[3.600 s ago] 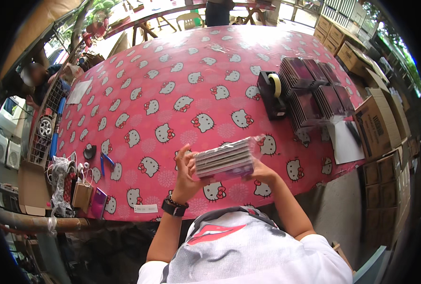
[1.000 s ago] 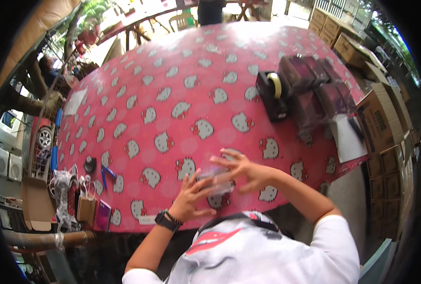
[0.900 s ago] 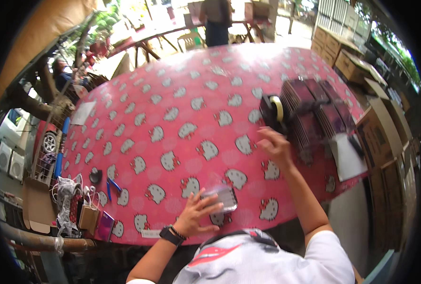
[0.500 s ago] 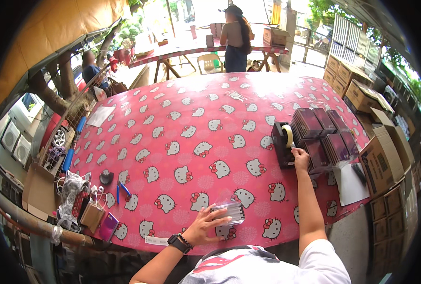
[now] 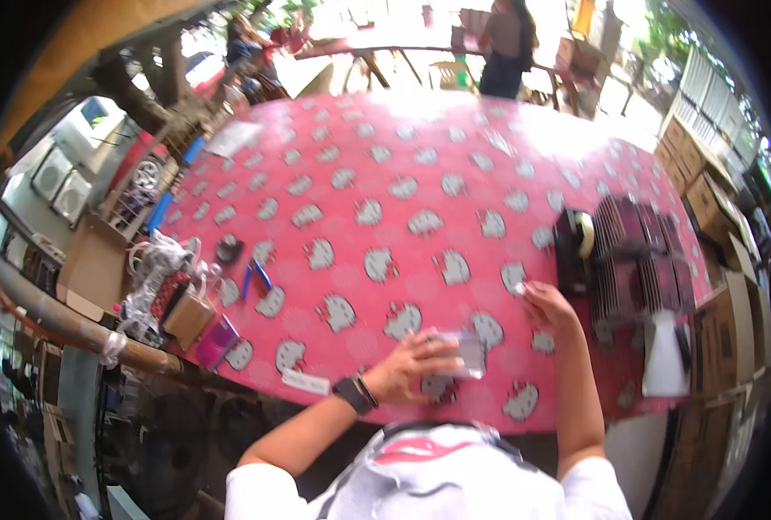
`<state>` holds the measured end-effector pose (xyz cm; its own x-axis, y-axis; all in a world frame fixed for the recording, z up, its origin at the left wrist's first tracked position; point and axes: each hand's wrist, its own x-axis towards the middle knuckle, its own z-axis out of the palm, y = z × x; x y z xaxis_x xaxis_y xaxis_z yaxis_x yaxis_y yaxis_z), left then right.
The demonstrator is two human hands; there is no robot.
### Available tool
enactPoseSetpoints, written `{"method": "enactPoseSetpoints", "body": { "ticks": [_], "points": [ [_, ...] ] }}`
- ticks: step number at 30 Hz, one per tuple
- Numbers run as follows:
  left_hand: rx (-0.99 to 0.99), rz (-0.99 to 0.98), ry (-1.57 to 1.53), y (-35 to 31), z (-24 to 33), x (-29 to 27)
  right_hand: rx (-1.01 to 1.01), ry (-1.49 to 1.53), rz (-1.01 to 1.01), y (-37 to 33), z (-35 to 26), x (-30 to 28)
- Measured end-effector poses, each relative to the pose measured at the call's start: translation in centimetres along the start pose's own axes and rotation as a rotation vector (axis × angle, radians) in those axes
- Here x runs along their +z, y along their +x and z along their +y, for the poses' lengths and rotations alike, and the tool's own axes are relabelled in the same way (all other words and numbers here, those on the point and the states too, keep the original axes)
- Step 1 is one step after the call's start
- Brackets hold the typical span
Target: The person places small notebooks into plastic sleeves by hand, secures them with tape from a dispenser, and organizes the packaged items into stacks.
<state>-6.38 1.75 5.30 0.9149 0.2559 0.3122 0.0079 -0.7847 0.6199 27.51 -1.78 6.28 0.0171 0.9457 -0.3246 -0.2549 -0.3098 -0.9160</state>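
A clear wrapped packet (image 5: 461, 354) lies under the left fingers (image 5: 433, 345). Dark stacked packets (image 5: 637, 264) stand just right of the right fingers (image 5: 531, 290). A white label (image 5: 305, 381) sits left of them.

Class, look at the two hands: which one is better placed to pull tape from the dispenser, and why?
Right. The right hand sits just beside the black tape dispenser at the table's right side, seemingly pinching a small pale piece. The left hand is farther away, resting on the clear packet.
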Motion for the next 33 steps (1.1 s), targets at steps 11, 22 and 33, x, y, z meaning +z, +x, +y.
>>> {"method": "enactPoseSetpoints", "body": {
  "ticks": [11,22,33],
  "points": [
    [-0.131,-0.208,0.156,0.7,1.5,-1.5,0.097,-0.705,-0.364,-2.1,-3.9,11.3],
    [-0.146,-0.217,0.196,-0.1,1.2,-1.7,-0.055,-0.899,-0.272,-4.0,-5.3,14.3],
    [-0.135,-0.18,0.174,0.1,1.4,-1.6,-0.194,-1.19,-0.011,-6.5,-9.3,12.6]
  ]
}}
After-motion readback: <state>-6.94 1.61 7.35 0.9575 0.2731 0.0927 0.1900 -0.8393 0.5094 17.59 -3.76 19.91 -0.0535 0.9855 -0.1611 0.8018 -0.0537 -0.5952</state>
